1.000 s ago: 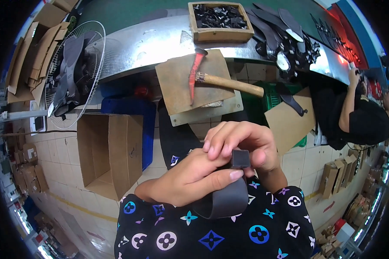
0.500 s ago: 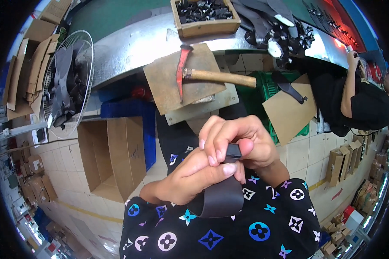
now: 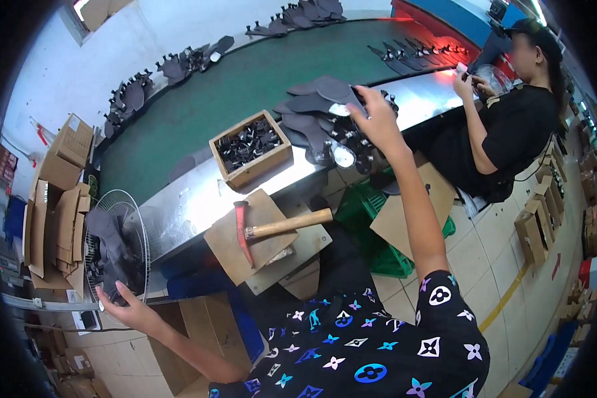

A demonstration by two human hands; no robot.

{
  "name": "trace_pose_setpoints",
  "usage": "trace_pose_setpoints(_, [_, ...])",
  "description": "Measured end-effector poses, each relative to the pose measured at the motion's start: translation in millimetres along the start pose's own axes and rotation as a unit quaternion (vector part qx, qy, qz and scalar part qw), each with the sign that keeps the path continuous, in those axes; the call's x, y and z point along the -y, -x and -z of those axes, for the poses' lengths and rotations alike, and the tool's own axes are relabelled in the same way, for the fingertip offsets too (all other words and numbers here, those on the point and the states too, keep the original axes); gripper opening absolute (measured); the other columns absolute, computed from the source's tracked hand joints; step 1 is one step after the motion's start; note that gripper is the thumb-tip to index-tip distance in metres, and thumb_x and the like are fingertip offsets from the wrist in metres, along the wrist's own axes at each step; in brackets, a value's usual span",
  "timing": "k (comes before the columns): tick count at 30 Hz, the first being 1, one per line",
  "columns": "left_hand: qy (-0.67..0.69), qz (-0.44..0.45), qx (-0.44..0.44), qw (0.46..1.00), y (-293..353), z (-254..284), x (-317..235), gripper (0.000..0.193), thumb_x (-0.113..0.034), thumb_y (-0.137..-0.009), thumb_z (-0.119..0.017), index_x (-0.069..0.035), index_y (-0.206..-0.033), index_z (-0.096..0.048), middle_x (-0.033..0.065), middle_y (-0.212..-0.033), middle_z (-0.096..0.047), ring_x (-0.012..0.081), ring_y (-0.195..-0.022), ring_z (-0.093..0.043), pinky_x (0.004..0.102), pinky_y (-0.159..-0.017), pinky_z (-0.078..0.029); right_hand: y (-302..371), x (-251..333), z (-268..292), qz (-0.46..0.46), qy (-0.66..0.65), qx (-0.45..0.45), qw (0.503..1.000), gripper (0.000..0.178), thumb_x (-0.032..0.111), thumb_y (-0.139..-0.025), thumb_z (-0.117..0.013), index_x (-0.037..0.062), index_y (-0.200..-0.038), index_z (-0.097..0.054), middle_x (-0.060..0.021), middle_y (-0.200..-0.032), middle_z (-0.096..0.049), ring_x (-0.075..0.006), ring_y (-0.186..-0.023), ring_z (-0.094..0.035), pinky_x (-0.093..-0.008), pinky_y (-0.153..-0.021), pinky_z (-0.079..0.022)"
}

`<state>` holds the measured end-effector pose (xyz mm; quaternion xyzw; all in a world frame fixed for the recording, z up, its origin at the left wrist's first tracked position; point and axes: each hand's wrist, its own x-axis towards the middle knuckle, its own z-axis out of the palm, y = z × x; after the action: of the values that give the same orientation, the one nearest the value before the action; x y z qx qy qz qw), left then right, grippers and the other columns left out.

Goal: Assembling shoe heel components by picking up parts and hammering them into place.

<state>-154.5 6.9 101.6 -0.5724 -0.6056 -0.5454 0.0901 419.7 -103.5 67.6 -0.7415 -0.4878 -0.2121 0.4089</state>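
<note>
My left hand (image 3: 129, 310) is open, fingers spread, at the lower edge of a round wire basket (image 3: 146, 252). Dark grey sole-shaped pieces (image 3: 109, 232) with straps lie in that basket. On the right, my right hand (image 3: 379, 123) reaches over a pile of similar dark sole-shaped pieces (image 3: 305, 103) on the metal-edged bench. Its thumb and fingers are apart beside the pile; whether they touch it I cannot tell. A hammer (image 3: 288, 223) with a red head and wooden handle lies on a brown board (image 3: 272, 202) between my arms.
A wooden box (image 3: 259, 174) of small black parts stands on the bench. Behind it runs a green surface (image 3: 199, 126) with more soles. At right, a co-worker (image 3: 517, 126) holds something small. Cardboard boxes (image 3: 212, 318) and a green crate (image 3: 395, 262) stand below.
The dark curved strap piece with a black end that both hands held is out of them. My hands have parted, left toward the basket, right toward the pile. The view has tilted up.
</note>
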Motion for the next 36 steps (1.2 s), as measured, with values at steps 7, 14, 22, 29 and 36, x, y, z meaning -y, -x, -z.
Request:
trace_pose_setpoints(7, [0.129,-0.069,0.145,0.979,46.6,-6.8,-73.4,0.040,-0.004,-0.094,-0.057,0.006,-0.132,-0.052,0.0187,-0.140,-0.053,0.0315,-0.134,-0.048,0.0425,-0.115,-0.031,-56.8,55.7,-22.4,0.075,-0.033,0.128,0.988,0.020,0.023,-0.089,-0.071,0.0040,-0.097,-0.069,-0.0137,-0.098,-0.064,-0.0337,-0.086,-0.067,-0.0413,-0.074,-0.054])
trace_pose_setpoints(14, [0.302,-0.275,0.294,0.864,48.2,-28.6,-179.2,0.080,-0.016,-0.078,-0.083,-0.002,-0.143,-0.038,0.0213,-0.133,-0.057,0.0388,-0.120,-0.058,0.0443,-0.099,-0.048,-34.0,227.6,53.1,0.226,-0.454,0.253,0.824,0.022,0.009,-0.086,-0.075,0.0011,-0.106,-0.068,-0.0075,-0.107,-0.067,-0.0135,-0.089,-0.066,-0.0248,-0.073,-0.052])
trace_pose_setpoints(22, [0.405,0.010,0.337,0.850,64.2,-18.3,-139.8,0.068,-0.014,-0.101,-0.059,-0.012,-0.152,-0.014,0.0106,-0.103,-0.061,0.0179,-0.073,-0.065,0.0299,-0.065,-0.058,175.5,181.7,-36.9,0.142,-0.123,0.230,0.955,0.085,0.047,-0.076,-0.080,0.0011,-0.140,-0.047,-0.0248,-0.129,-0.051,-0.0416,-0.106,-0.057,-0.0461,-0.091,-0.049])
trace_pose_setpoints(29, [0.051,-0.083,0.382,0.919,151.9,-107.7,-86.6,0.063,-0.023,-0.097,-0.062,-0.001,-0.148,-0.034,0.0249,-0.142,-0.044,0.0371,-0.131,-0.042,0.0496,-0.111,-0.030,266.8,94.6,-29.1,-0.229,-0.284,0.359,0.859,0.040,0.040,-0.101,-0.055,0.0030,-0.091,-0.065,-0.0108,-0.080,-0.063,-0.0216,-0.062,-0.060,-0.0386,-0.055,-0.045])
trace_pose_setpoints(36, [0.093,-0.171,0.328,0.924,120.3,-124.2,-121.8,0.055,-0.023,-0.091,-0.067,-0.004,-0.140,-0.048,0.0177,-0.152,-0.038,0.0400,-0.138,-0.033,0.0517,-0.113,-0.027,284.5,96.3,-50.3,-0.628,-0.697,0.131,0.319,0.076,0.066,-0.089,-0.059,0.0104,-0.137,-0.039,-0.0162,-0.108,-0.064,-0.0227,-0.088,-0.062,-0.0445,-0.081,-0.055])
